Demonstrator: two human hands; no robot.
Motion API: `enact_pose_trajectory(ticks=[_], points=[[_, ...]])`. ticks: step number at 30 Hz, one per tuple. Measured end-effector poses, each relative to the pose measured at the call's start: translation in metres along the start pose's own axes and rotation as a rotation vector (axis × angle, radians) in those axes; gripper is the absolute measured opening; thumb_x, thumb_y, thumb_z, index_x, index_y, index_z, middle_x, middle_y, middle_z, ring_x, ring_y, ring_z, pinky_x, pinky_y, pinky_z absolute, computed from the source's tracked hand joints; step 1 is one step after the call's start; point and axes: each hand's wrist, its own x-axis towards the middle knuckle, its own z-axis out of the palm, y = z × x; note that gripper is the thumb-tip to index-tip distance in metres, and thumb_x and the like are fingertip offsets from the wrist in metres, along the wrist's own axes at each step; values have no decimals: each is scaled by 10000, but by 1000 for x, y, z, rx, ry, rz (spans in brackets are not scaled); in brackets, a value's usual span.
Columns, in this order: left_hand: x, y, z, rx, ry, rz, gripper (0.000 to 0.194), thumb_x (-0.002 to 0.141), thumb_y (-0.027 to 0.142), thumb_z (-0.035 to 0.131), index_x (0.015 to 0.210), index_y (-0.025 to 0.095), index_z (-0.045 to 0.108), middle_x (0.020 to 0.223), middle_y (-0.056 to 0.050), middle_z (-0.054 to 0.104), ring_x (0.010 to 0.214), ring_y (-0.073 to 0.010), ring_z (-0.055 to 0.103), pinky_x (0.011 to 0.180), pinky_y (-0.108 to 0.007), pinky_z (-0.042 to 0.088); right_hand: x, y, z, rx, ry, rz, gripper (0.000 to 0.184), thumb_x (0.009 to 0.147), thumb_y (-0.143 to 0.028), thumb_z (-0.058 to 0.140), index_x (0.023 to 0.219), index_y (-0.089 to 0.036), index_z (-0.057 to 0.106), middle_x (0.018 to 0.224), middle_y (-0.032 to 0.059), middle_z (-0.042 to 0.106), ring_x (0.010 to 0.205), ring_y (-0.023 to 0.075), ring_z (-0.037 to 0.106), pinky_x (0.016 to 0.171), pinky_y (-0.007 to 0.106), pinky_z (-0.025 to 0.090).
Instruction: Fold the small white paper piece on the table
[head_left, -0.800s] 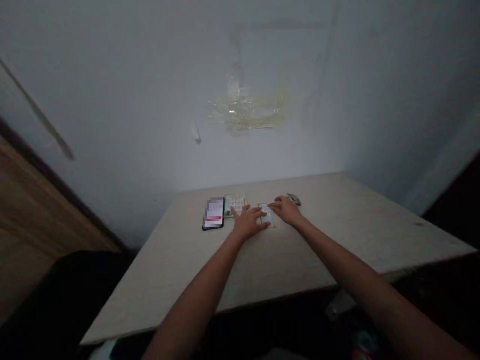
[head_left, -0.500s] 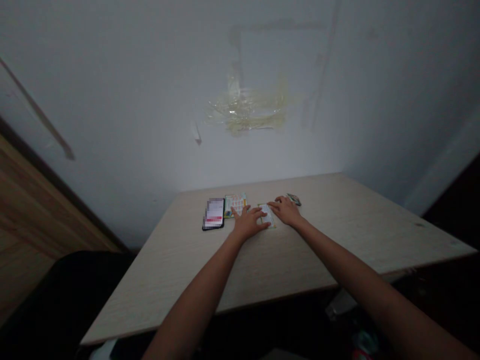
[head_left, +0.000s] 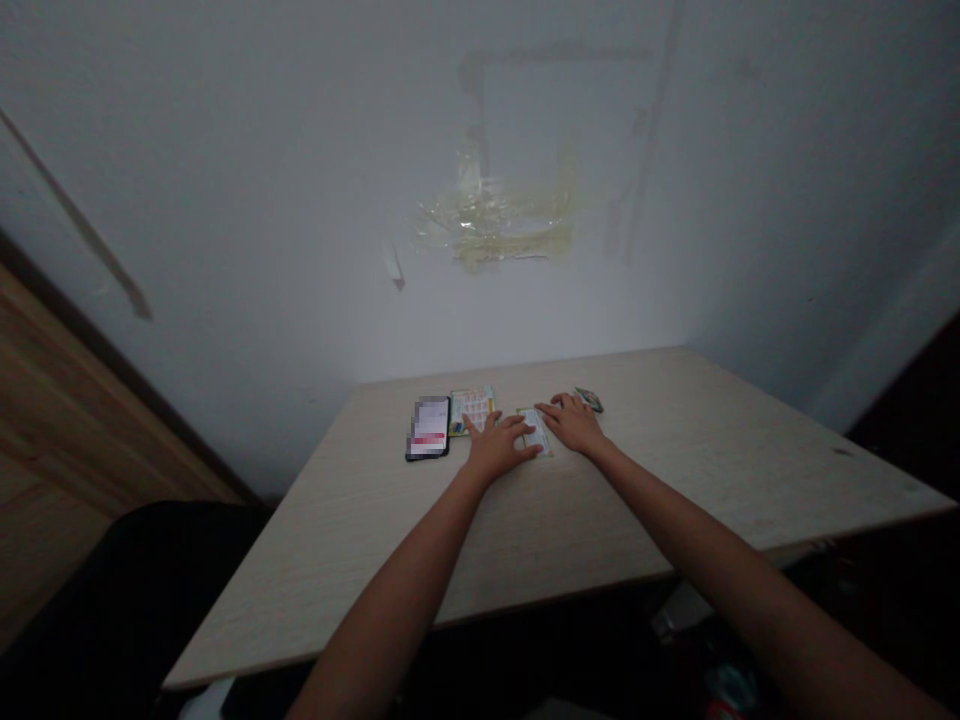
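Observation:
A small printed sheet (head_left: 535,436) with a pale centre and a yellowish edge lies flat on the table. My left hand (head_left: 496,448) is spread, its fingertips and thumb touching the sheet's left side. From the other side my right hand (head_left: 575,424) rests palm down, its index finger stretched to the sheet's upper right part. A larger printed leaflet (head_left: 469,408) with coloured rows lies partly under the left fingers. Past my right fingers sits a small dark-edged packet or card (head_left: 589,399), partly covered; its kind is unclear.
A phone (head_left: 428,428) with a lit, partly blurred screen lies left of the leaflet. The pale wooden table (head_left: 360,540) meets a grey wall (head_left: 300,200) bearing old clear tape (head_left: 510,235). A black object (head_left: 172,560) stands beside the table's left edge.

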Motion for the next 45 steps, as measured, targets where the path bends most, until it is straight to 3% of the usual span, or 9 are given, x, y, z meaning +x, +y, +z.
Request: enact_pose_trajectory(ticks=[11, 23, 45], points=[[-1, 1, -1, -43, 25, 6, 488, 858, 713, 510, 1269, 473, 619, 1491, 59, 519, 1435, -390, 295, 1036, -835, -97, 5, 13, 9, 138, 106, -32, 291, 935, -451, 584, 1146, -338, 749, 1254, 82, 629, 1178, 264, 555, 1072, 419, 388], [-1, 0, 1, -21, 24, 3, 508, 854, 734, 492, 1282, 484, 606, 1494, 58, 514, 1434, -391, 295, 1044, -836, -77, 6, 21, 10, 219, 59, -65, 343, 865, -450, 663, 1161, -295, 740, 1312, 90, 623, 1212, 269, 541, 1091, 463, 382], [-2, -2, 1, -24, 24, 13, 515, 857, 734, 487, 1294, 482, 595, 1506, 59, 499, 1436, -399, 286, 1031, -848, -72, -6, 35, 2, 325, -131, -204, 627, 747, -448, 774, 1335, -290, 625, 1540, 114, 425, 1421, 318, 390, 1172, 482, 293]])
